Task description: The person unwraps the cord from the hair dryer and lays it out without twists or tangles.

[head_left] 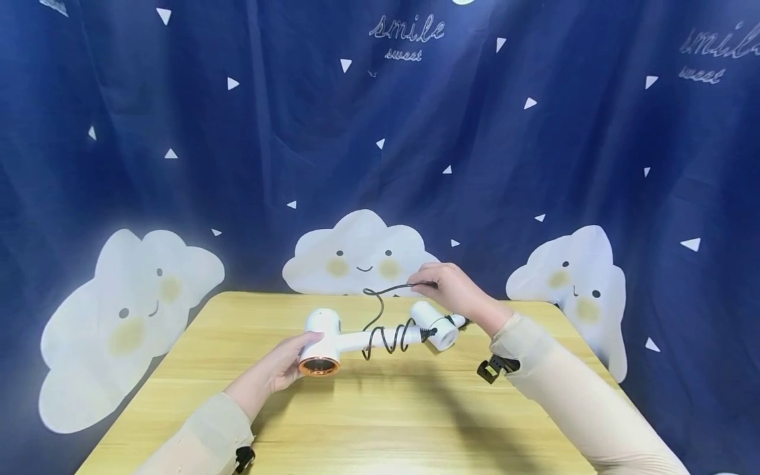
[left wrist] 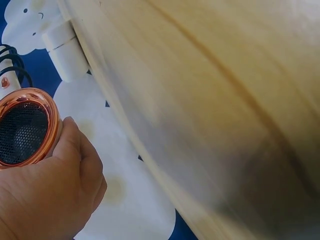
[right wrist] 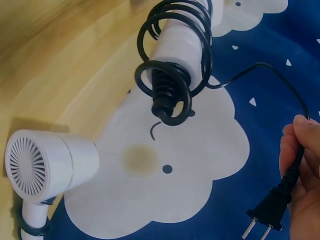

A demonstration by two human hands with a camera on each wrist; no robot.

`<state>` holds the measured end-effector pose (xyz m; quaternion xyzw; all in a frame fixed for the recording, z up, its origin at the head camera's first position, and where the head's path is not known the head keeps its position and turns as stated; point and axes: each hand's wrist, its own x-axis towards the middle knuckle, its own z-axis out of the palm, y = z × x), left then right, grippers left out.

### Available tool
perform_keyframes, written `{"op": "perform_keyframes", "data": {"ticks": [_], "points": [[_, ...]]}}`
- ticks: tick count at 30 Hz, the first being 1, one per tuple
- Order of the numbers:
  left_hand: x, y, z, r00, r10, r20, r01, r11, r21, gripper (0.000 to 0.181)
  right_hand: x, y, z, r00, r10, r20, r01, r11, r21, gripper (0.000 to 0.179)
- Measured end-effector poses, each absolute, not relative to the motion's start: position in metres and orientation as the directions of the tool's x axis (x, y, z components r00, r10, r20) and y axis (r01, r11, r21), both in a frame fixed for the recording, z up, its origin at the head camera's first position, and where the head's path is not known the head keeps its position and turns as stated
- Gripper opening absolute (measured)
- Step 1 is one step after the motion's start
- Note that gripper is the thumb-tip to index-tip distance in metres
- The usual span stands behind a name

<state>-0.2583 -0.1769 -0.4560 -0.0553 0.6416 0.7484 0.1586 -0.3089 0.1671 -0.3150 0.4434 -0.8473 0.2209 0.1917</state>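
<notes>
A white hair dryer (head_left: 323, 323) with a copper-coloured ring and dark mesh (left wrist: 22, 132) is held above the table, its handle (head_left: 353, 341) pointing right. My left hand (head_left: 286, 363) grips its head from the left side. Black power cord (right wrist: 200, 22) winds in loose loops round the handle. From there a free length runs to my right hand (head_left: 448, 288), which pinches it between thumb and fingers just behind the two-pin plug (right wrist: 270, 207). A second white hair dryer (head_left: 433, 326) lies on the table to the right, beyond the handle's end and below my right hand.
Under both dryers is a light wooden table (head_left: 356, 422). Behind it hangs a dark blue curtain (head_left: 356, 132) printed with white clouds and triangles. The second dryer has black cord (right wrist: 36, 227) round its handle.
</notes>
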Motion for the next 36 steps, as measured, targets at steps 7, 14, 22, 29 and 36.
{"op": "perform_keyframes", "data": {"ticks": [7,14,22,29,36], "points": [[-0.257,-0.177,-0.457,-0.945,0.172,-0.279,-0.303,-0.134,0.943,0.067,-0.315,0.165,-0.326,-0.553,-0.654,0.517,-0.83,0.49,-0.267,0.013],[-0.256,-0.177,-0.458,-0.94,0.189,-0.284,-0.312,-0.135,0.941,0.068,-0.32,0.168,-0.336,-0.632,-0.621,0.464,-0.775,0.521,-0.358,0.014],[-0.257,-0.178,-0.46,-0.942,0.179,-0.284,-0.311,-0.148,0.939,0.066,-0.326,0.17,-0.346,-0.678,-0.586,0.444,-0.735,0.536,-0.415,0.013],[-0.256,-0.177,-0.459,-0.941,0.192,-0.279,-0.309,-0.149,0.939,0.067,-0.331,0.171,-0.356,-0.701,-0.569,0.431,-0.713,0.535,-0.453,0.013],[-0.257,-0.179,-0.459,-0.94,0.193,-0.28,-0.309,-0.139,0.941,0.067,-0.333,0.172,-0.363,-0.722,-0.559,0.407,-0.691,0.555,-0.464,0.014]]}}
